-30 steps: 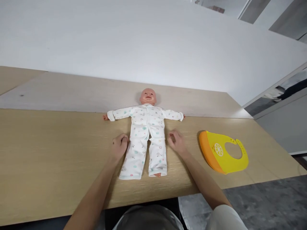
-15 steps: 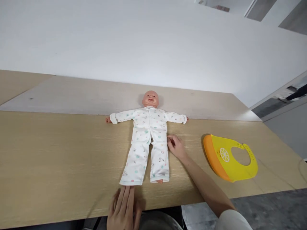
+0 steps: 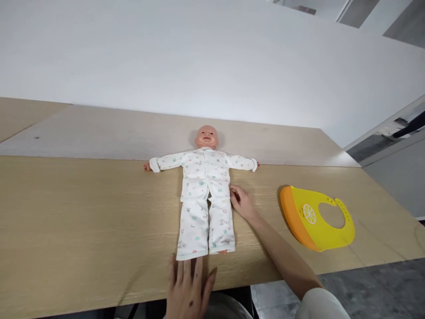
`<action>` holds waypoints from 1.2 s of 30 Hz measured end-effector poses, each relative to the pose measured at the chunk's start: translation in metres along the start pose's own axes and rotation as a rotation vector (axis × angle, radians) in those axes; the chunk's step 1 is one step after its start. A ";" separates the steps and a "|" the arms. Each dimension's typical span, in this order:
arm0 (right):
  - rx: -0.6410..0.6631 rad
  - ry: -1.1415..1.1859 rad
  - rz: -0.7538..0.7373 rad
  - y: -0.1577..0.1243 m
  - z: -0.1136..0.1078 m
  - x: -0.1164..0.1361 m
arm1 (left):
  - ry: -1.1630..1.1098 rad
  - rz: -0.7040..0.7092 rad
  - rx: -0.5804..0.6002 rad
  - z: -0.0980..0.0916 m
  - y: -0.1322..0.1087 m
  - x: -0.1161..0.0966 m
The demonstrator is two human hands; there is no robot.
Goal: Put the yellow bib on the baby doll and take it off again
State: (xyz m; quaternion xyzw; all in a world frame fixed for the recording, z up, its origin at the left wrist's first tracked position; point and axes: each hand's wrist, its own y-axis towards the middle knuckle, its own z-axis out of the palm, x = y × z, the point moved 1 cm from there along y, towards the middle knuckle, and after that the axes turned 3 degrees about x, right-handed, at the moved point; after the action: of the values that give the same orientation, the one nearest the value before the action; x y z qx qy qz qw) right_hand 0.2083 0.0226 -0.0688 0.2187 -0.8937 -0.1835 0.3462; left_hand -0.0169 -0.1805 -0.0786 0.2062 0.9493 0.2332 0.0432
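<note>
A yellow bib (image 3: 317, 228) with an orange pocket, smooth and rubbery-looking, lies over on the right of the wood-grain table (image 3: 99, 221), well apart from the doll (image 3: 206, 175), which is face-up mid-table toward the white wall (image 3: 199, 57), in soft, printed white cloth. The hands are apart: the left hand (image 3: 186, 288) is flat, fingers spread at a trouser cuff (image 3: 191, 255), while the right hand (image 3: 243, 201) curls loosely by the doll's side, whether pinching cloth I can't tell.

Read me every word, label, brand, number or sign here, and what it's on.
No readable text anywhere.
Yellow baby bib: dark marks beside the white citrus-slice print, too small to read.
White doll pajamas: scattered prints, too small to tell if any are letters.
</note>
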 end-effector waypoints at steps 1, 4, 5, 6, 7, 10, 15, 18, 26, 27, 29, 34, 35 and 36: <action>0.002 0.002 0.002 0.000 0.000 -0.001 | -0.011 0.027 -0.004 -0.001 -0.002 0.005; -0.025 0.013 0.006 0.003 -0.002 -0.004 | -0.083 0.066 0.000 -0.005 -0.005 0.022; -0.059 0.016 -0.004 0.004 -0.004 -0.002 | -0.103 0.052 0.005 -0.006 -0.005 0.026; -0.104 0.017 -0.023 0.004 -0.007 0.002 | -0.119 0.029 0.004 -0.007 -0.005 0.027; -0.147 0.016 -0.050 0.003 -0.010 0.010 | -0.131 0.003 -0.002 -0.009 -0.005 0.027; -0.152 0.016 -0.227 -0.005 -0.019 0.054 | -0.176 -0.050 -0.068 -0.011 -0.005 0.016; 0.245 -0.224 -0.735 -0.037 -0.019 0.157 | -0.276 -0.137 -0.131 -0.006 -0.011 -0.005; 0.405 -0.362 -0.709 -0.044 -0.009 0.186 | -0.309 -0.168 -0.138 -0.002 -0.013 -0.004; 0.450 -0.467 -0.616 -0.041 0.014 0.183 | -0.223 -0.155 -0.090 -0.004 -0.007 -0.004; 0.458 -0.480 -0.609 -0.042 0.013 0.183 | -0.229 -0.162 -0.085 -0.003 -0.008 -0.006; 0.484 -0.487 -0.598 -0.044 0.013 0.183 | -0.263 -0.188 -0.080 -0.003 -0.010 -0.008; 0.497 -0.482 -0.540 -0.052 0.024 0.179 | -0.290 -0.137 -0.119 -0.008 -0.014 -0.004; 0.487 -0.487 -0.529 -0.053 0.027 0.178 | -0.272 -0.106 -0.119 -0.011 -0.014 -0.002; 0.475 -0.486 -0.524 -0.053 0.029 0.177 | -0.252 -0.077 -0.110 -0.014 -0.012 0.000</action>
State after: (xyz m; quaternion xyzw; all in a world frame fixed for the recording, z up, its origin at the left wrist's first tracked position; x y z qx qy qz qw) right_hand 0.0842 -0.1087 -0.0190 0.4625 -0.8808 -0.1006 0.0075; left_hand -0.0239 -0.1962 -0.0723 0.1945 0.9294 0.2551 0.1824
